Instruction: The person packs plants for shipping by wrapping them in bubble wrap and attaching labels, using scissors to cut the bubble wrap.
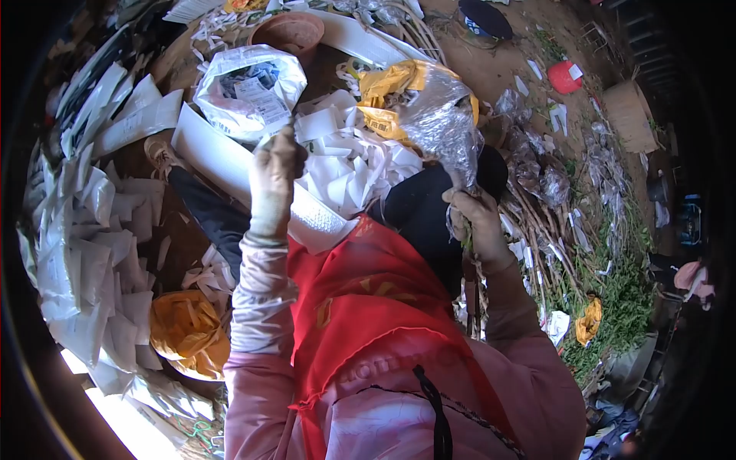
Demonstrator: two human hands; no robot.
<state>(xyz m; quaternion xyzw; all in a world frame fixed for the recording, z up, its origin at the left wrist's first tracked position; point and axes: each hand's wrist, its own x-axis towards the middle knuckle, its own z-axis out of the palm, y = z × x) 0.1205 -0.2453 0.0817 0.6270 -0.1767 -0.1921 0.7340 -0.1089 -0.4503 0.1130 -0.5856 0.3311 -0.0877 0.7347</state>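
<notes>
My right hand (477,218) is closed around the narrow neck of a bundle in clear plastic wrap (445,115). Thin brown stems (472,295) run down from that grip toward my body. A yellow plastic bag (383,88) lies against the wrapped end. My left hand (274,172) is raised with its fingers curled closed, and what they hold, if anything, is hidden. Just beyond it stands an open white plastic bag (218,103) with printed labels (261,100) inside. Loose white foam sheets or pouches (353,165) are heaped between the two hands.
Stacked white pouches (92,268) line the left side, near an orange-yellow bag (188,330). A long white foam strip (207,149) crosses under my left hand. A brown tub (290,34) stands at the back. Bare stems (544,245) and green leaves (621,307) lie at right.
</notes>
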